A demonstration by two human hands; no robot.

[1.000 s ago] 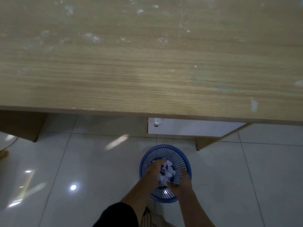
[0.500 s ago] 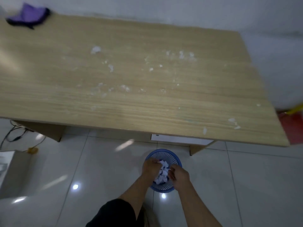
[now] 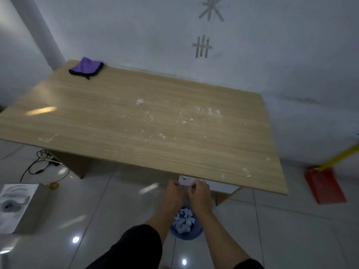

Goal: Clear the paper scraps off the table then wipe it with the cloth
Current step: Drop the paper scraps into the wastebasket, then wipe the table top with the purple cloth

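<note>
Head view shows the left hand (image 3: 173,194) and right hand (image 3: 199,194) side by side at lower centre, just below the near edge of the wooden surface (image 3: 120,121), each grip curled loosely with fingers bent; whether they pinch anything cannot be told. Beneath the wrists a blue basket (image 3: 191,234) on the floor holds a heap of paper scraps (image 3: 184,220). Small white bits (image 3: 139,101) dot the middle of the surface, and the purple cloth (image 3: 86,67) lies at its upper-left corner.
</note>
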